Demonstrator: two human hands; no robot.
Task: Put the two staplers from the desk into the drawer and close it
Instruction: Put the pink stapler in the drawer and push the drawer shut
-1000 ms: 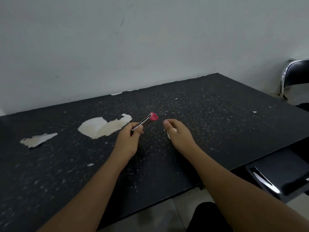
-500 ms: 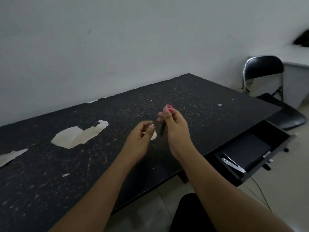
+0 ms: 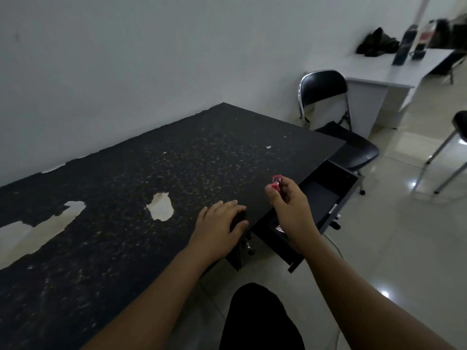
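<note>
My right hand (image 3: 290,210) holds a small red stapler (image 3: 276,183) upright between thumb and fingertips, above the desk's right front corner and just left of the open drawer (image 3: 321,195). The drawer is black and pulled out from under the black speckled desk (image 3: 177,160). A silvery object (image 3: 279,229) lies in the drawer's near end, partly hidden by my right wrist. My left hand (image 3: 219,223) lies palm down on the desk by the front edge, fingers slightly curled. Whatever is under it is hidden. I see no second stapler.
Pale peeled patches (image 3: 160,209) mark the desk top. A black folding chair (image 3: 326,89) stands right behind the drawer. A white table (image 3: 379,72) with bags and bottles stands at the far right. Another chair's legs (image 3: 439,152) stand on the tiled floor.
The red stapler went from my left hand to my right, which carried it right toward the drawer. My left hand dropped flat onto the desk. My view swung right.
</note>
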